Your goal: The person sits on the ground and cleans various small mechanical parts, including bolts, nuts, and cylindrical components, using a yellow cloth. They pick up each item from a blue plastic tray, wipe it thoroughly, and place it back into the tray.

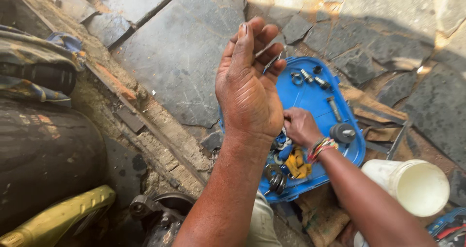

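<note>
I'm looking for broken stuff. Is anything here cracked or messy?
Yes. The stone floor is cracked into uneven slabs with gaps. Bolts and rings lie loose in the blue tray, not sorted.

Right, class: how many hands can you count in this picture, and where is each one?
2. The left hand is raised above the blue tray, pinching a thin metal piece. The right hand is down in the tray among small parts. No others show.

No labels, signs or screens show; one white plastic tub (420,186) stands open at lower right.
</note>
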